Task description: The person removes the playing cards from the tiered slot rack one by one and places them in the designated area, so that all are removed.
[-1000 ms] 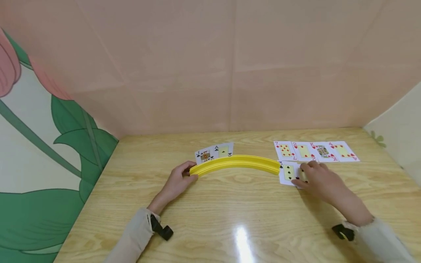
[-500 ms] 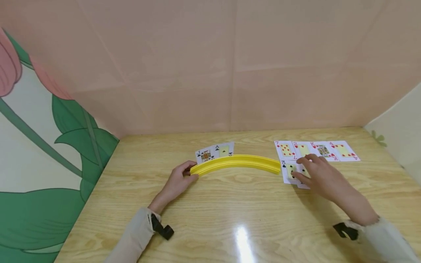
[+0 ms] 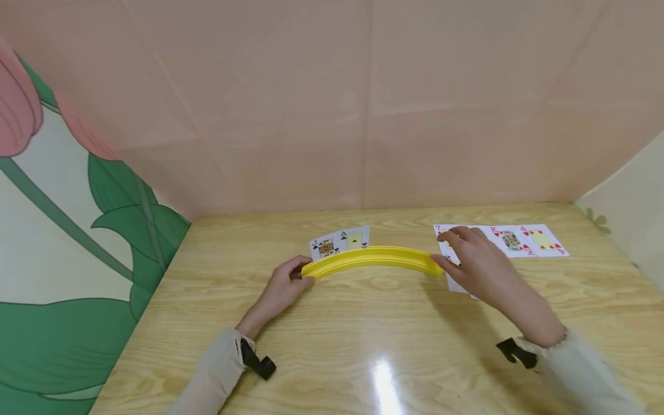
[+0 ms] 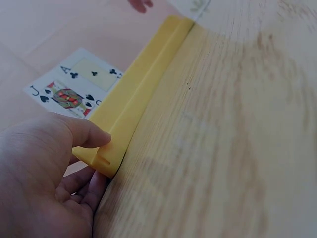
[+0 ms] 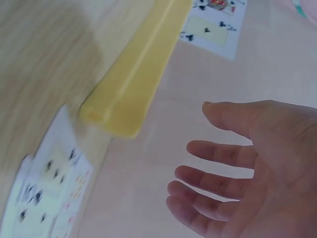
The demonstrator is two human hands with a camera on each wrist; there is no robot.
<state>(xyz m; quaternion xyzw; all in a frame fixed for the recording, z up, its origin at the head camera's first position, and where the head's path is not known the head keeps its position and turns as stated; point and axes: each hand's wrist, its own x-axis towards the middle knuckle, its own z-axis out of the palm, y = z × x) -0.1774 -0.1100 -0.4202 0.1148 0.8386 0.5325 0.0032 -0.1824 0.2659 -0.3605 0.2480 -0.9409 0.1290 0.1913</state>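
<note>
A curved yellow card holder (image 3: 373, 255) lies on the table, its groove bearing a jack (image 3: 325, 247) and an ace of clubs (image 3: 355, 238) that lean back near its left end. My left hand (image 3: 277, 291) pinches that left end, thumb (image 4: 86, 135) on the front and fingers curled beneath and behind. Beside the holder's right end, my right hand (image 3: 485, 268) hovers with fingers parted and nothing between them, as the right wrist view shows. It covers much of the black-suit cards (image 3: 456, 282) lying there, which also appear in the right wrist view.
Behind the right hand, a row of red cards lies flat, including a king (image 3: 510, 238) and a four of hearts (image 3: 543, 239). A pink-beige cloth (image 3: 290, 104) hangs behind the wood-grain table (image 3: 332, 334). A flower-patterned panel (image 3: 57, 259) stands at the left.
My right hand has lifted off the black-suit cards and moved left toward the holder's right end, empty. The left hand has kept its grip on the holder.
</note>
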